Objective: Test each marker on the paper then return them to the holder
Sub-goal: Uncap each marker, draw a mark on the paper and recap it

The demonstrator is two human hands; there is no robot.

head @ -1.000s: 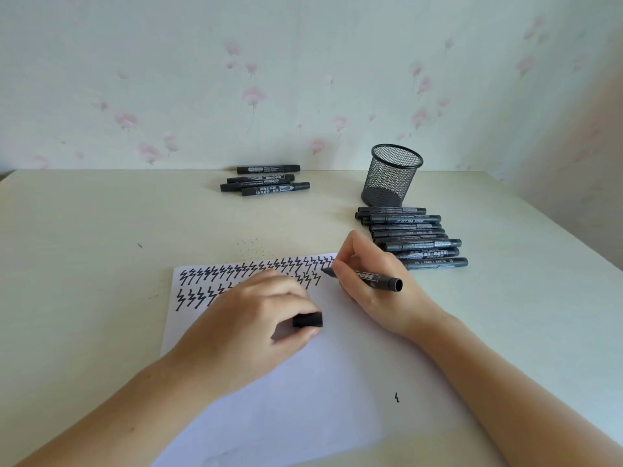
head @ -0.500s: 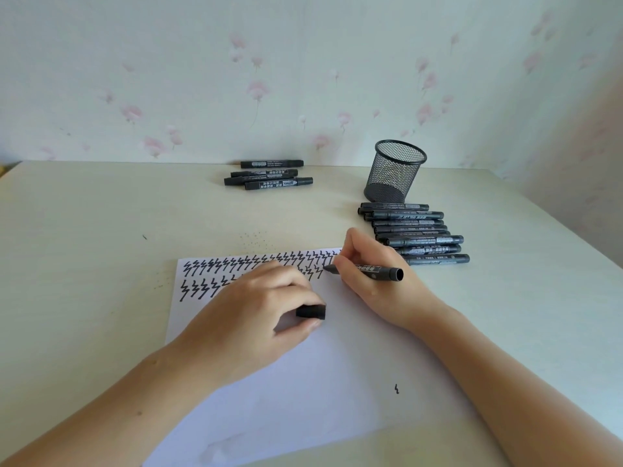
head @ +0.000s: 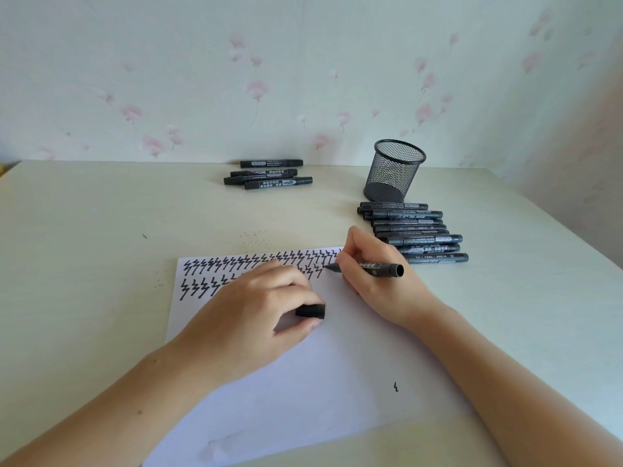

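Left hand point(head: 256, 308): bare, no ring, no glove; a short trimmed nail shows on the thumb.
Left wrist: bare, no watch, band or bracelet.
Left forearm point(head: 111, 402): bare down to the lower picture edge, no sleeve in view; one small dark spot on its upper side.
Right hand point(head: 374, 278): bare, no ring or glove; its nails cannot be made out.
Right wrist: bare, nothing worn round it.
Right forearm point(head: 512, 375): bare to the picture edge, no sleeve or cuff in view, no markings.
Clothing: none visible in the head view.
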